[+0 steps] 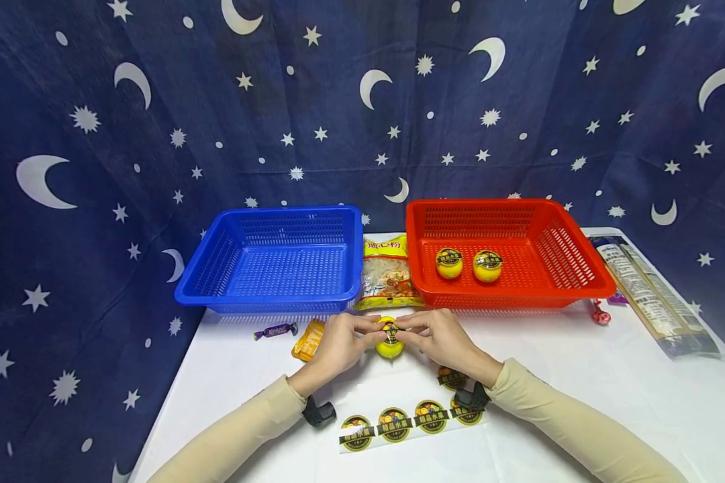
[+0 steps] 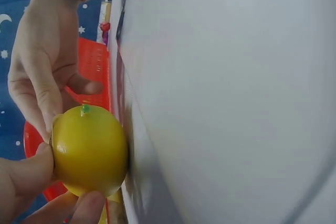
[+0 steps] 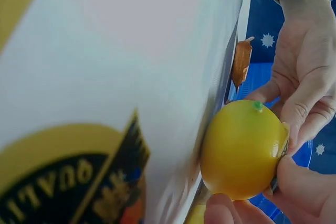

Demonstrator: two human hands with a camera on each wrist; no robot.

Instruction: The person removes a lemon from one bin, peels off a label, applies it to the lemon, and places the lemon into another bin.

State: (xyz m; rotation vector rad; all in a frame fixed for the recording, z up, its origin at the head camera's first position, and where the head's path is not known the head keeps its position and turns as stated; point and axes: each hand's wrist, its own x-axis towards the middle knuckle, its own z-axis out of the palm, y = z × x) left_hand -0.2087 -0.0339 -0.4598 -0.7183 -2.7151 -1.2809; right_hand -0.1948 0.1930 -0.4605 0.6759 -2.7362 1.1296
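In the head view a round yellow fruit stands on the white table between both hands. A black-and-gold sticker lies on its upper side. My left hand grips the fruit from the left, its thumb on the sticker's edge. From the right, my right hand holds the fruit too, with its thumb at the sticker's other edge. A green stem nub shows on the fruit in the left wrist view. In the right wrist view fingers of both hands surround the fruit; the sticker is mostly hidden there.
A strip of round stickers lies nearer me. Behind stand a blue basket and a red basket with two stickered yellow fruits. A pasta bag, orange packet, purple candy, lollipop and long package lie around.
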